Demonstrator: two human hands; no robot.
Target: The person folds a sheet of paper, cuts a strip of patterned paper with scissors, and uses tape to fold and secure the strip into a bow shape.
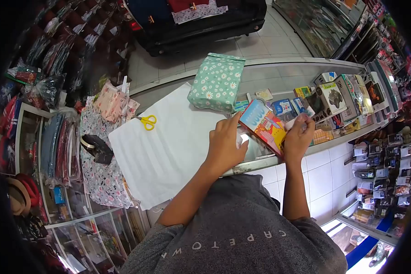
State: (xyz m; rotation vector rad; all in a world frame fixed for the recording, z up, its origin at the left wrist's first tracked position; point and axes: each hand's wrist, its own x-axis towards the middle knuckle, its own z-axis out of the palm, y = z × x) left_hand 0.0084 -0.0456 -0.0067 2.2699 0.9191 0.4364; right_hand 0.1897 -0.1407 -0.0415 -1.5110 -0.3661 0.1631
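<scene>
Tilted over the glass counter is a flat, colourful box with a blue top, a pink and yellow picture and a dark red side. My left hand is at its left side, fingers curled and fingertips on the upper left corner, thumb lower down. On the other side, my right hand grips the right edge, its fingers bent together near a small white piece. Just beyond the box stands a green parcel in daisy-print paper. White paper covers the counter to the left, with yellow-handled scissors at its edge.
A black tape dispenser rests on floral wrapping paper at left, below a pink wrapped bundle. Several small boxes, including a white toy box, fill the glass counter at right. A black case stands beyond it.
</scene>
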